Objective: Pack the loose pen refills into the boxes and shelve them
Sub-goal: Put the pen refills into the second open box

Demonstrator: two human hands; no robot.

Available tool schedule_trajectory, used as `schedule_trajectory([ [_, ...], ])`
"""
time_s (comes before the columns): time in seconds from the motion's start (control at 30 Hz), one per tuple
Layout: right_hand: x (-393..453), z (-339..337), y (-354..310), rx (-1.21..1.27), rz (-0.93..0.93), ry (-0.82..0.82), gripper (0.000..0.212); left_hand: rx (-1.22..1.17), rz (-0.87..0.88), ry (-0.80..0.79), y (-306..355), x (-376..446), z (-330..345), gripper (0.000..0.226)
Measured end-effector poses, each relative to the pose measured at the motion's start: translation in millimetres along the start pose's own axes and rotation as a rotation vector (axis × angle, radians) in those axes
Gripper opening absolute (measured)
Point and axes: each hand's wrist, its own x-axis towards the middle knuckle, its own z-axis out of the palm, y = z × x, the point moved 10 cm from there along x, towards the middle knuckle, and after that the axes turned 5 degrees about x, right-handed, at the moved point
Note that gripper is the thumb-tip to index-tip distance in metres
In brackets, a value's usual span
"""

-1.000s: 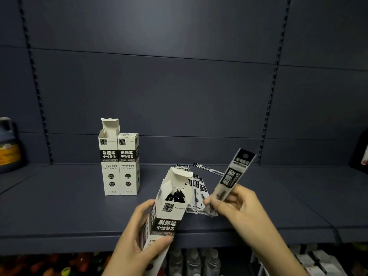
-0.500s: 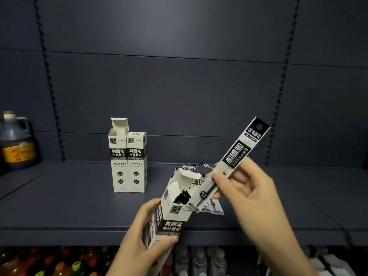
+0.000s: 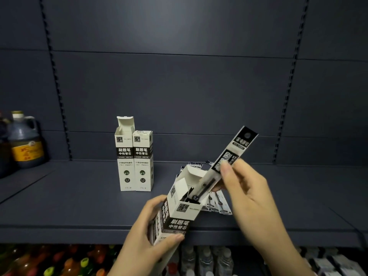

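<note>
Beyond the hands, on the dark shelf [image 3: 79, 206], two white refill boxes stood upright and touching: the open-flapped box [image 3: 125, 156] on the left with its lid tab up, and the closed box [image 3: 143, 160] just beside it. Far off past the left hand, a dark jug with a yellow label [image 3: 24, 140] sat at the shelf's end. Below the hands, under the shelf's front edge, rows of bottles [image 3: 203, 259] showed, blurred. Behind the right hand a small heap of loose packaged refills [image 3: 218, 204] lay flat on the shelf, partly hidden by the held box and the wrist.

The left hand [image 3: 147, 238] was wrapped around the lower half of a tilted refill box [image 3: 179, 212], thumb across its printed front and fingers behind it. The box's top flaps stood open, and dark packets already showed inside its mouth.

The right hand [image 3: 247, 192] pinched a long packaged refill [image 3: 229, 164] about its middle between thumb and fingertips, the other fingers loosely curled. The packet slanted up and away to the right, its hang-hole end highest, while its lower end sat inside the open mouth of the held box, between the two hands.
</note>
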Motion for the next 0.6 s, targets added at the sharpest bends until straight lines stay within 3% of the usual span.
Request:
schedule_trajectory([
  [0.03, 0.1, 1.5, -1.2, -0.038, -0.005, 0.0, 0.059, -0.003, -0.004, 0.001, -0.2, 0.1, -1.4, 0.064],
  [0.1, 0.5, 4.0, -3.6, -0.071, -0.014, 0.005, 0.063, -0.012, -0.01, 0.004, -1.2, 0.7, -4.1, 0.064],
  [0.17, 2.0, 4.6, -2.3, -0.068, -0.015, 0.022, 0.047, -0.019, -0.018, 0.004, -2.7, 1.8, -6.3, 0.066],
  [0.27, 3.5, 6.2, 3.6, -0.031, 0.002, 0.035, 0.005, -0.016, -0.019, 0.009, -5.1, 3.6, -8.8, 0.067],
  [0.6, 0.3, 16.4, 3.5, -0.219, -0.065, -0.03, 0.008, -0.025, -0.041, -0.001, -11.4, 7.1, -7.9, 0.073],
])
